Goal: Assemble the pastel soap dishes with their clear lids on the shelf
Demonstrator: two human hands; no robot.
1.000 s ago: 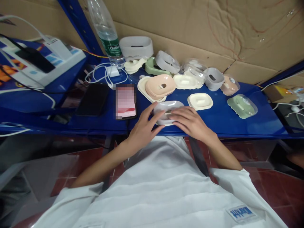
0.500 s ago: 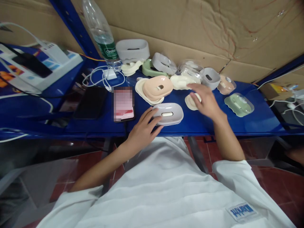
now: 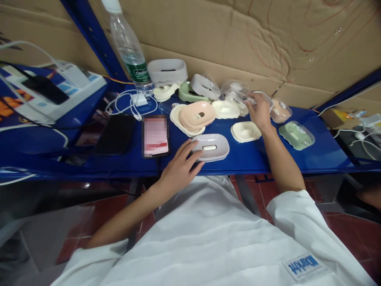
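Observation:
My left hand (image 3: 180,165) holds the left end of a lavender-grey oval soap dish (image 3: 218,153), fingers over its rim and thumb at the front. A white pill-shaped piece (image 3: 209,147) shows through the slot in that dish's floor. Farther back, my right hand (image 3: 259,109) grips a small grey soap dish (image 3: 269,101), which it mostly covers; some fingertips are hidden. In front of that hand lies a cream wavy-edged base (image 3: 245,133). A peach dish (image 3: 198,113) rests on another cream base (image 3: 178,119), with a cream piece (image 3: 226,109) beside it.
A water bottle (image 3: 135,65), grey tub (image 3: 167,71) and green tray (image 3: 189,92) stand along the cardboard wall. Clear plastic packaging (image 3: 236,89) lies nearby. Packaged peach (image 3: 281,111) and green pieces (image 3: 296,135) sit right. Left are phones (image 3: 156,135), cables and a power strip (image 3: 86,87).
My right hand has moved back and right, from the cream base to the small grey dish, leaving the base uncovered. My left hand stays on the lavender-grey dish. The view has shifted slightly.

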